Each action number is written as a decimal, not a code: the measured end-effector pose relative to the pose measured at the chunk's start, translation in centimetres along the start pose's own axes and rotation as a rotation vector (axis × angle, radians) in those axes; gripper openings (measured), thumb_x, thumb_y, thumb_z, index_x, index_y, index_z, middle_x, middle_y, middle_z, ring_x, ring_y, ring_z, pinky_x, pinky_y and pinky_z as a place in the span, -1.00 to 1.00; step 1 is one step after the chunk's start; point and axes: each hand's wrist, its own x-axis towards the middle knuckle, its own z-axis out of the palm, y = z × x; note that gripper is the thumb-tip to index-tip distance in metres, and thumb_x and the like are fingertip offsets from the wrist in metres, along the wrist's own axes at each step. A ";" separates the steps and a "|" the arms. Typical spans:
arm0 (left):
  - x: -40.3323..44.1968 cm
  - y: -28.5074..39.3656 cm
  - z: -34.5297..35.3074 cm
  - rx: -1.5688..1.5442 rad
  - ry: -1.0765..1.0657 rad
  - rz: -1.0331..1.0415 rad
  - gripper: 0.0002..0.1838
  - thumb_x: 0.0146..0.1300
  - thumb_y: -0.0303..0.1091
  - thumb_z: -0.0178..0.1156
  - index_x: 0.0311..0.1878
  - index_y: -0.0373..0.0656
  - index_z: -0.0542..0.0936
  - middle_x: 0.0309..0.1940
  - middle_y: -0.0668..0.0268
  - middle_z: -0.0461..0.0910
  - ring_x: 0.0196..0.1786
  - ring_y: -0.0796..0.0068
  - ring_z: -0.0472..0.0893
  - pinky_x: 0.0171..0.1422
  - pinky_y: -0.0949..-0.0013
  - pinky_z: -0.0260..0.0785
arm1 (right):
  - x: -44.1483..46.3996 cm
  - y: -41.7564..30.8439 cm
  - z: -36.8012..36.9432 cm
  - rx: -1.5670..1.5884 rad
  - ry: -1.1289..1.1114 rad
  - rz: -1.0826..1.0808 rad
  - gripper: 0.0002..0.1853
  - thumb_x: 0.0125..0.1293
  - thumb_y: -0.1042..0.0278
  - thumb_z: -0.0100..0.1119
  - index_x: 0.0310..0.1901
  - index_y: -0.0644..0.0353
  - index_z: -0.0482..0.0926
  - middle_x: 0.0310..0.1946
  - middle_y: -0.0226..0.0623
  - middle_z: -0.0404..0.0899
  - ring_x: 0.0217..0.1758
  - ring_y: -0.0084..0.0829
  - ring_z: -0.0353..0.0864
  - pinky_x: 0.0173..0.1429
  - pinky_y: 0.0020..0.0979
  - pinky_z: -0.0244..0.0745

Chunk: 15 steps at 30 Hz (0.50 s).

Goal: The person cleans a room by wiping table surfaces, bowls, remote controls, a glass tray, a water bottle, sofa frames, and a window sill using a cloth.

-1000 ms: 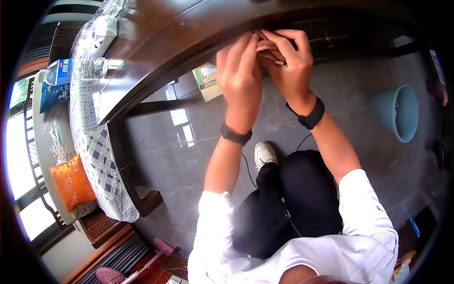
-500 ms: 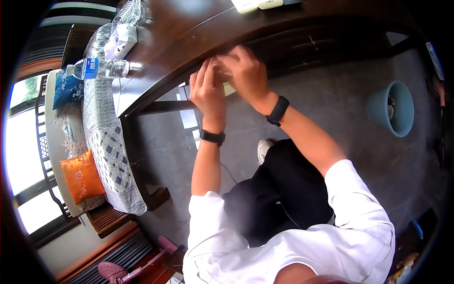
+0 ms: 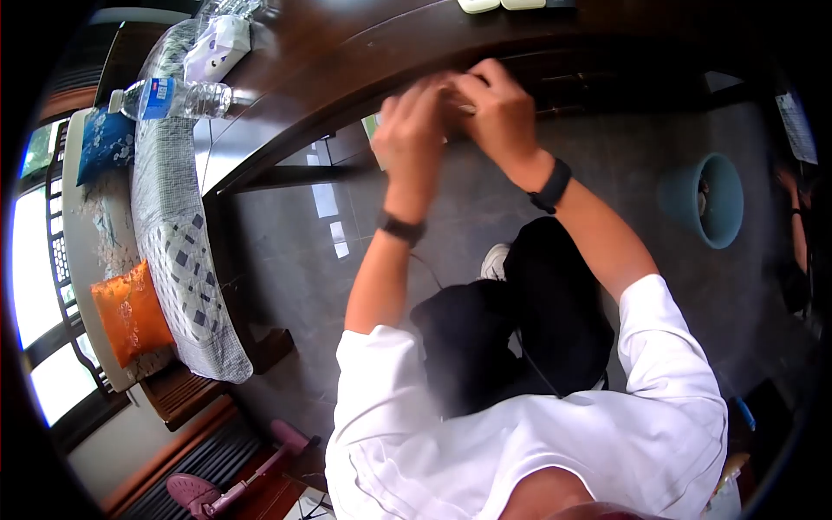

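My left hand (image 3: 412, 139) and my right hand (image 3: 503, 117) are raised close together at the front edge of a dark wooden table (image 3: 338, 65). Their fingertips meet or nearly meet, with the fingers bent inward. A small pale glint shows by the right fingertips, but I cannot make out what is held there. Motion blur smears the left fingers. Each wrist wears a black band. Part of a pale green and white thing (image 3: 371, 130) shows just behind the left hand.
A labelled water bottle (image 3: 160, 99) and a tissue pack (image 3: 217, 50) are at the table's left. Pale cases (image 3: 503, 3) lie at the top. A blue bin (image 3: 718, 201) stands on the floor at right. Another person's arm (image 3: 796, 217) shows at the far right.
Both hands have shifted a little up and to the right in the view, still close together. The view itself has moved slightly, and more of another person's arm shows at right.
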 end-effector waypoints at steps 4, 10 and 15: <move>-1.4 -2.2 -1.8 0.051 -0.035 -0.056 -0.62 0.05 -0.66 0.27 -0.05 -0.11 0.77 -0.02 0.32 0.76 -0.26 0.26 0.65 -0.11 0.32 0.58 | 0.1 -1.3 2.0 0.060 -0.080 -0.054 -0.65 0.08 0.34 0.47 -0.04 0.06 0.73 -0.29 -0.36 0.57 -0.27 -0.29 0.64 -0.26 -0.33 0.58; -0.5 -1.0 0.4 0.038 0.007 0.025 -0.61 -0.03 -0.58 0.29 -0.06 -0.08 0.75 -0.03 0.34 0.75 -0.34 0.31 0.62 -0.27 0.33 0.56 | 0.7 0.3 -0.9 0.005 -0.143 -0.014 -0.58 0.07 0.28 0.50 0.03 -0.01 0.75 -0.20 -0.36 0.64 -0.24 -0.30 0.70 -0.25 -0.35 0.62; 1.0 2.3 3.8 -0.059 -0.015 0.090 -0.55 -0.05 -0.55 0.30 0.00 -0.06 0.75 -0.03 0.38 0.73 -0.33 0.36 0.61 -0.28 0.35 0.56 | 0.9 4.4 -4.5 -0.070 -0.063 -0.021 -0.58 -0.02 0.44 0.54 -0.03 0.02 0.78 -0.25 -0.38 0.60 -0.28 -0.27 0.67 -0.26 -0.32 0.63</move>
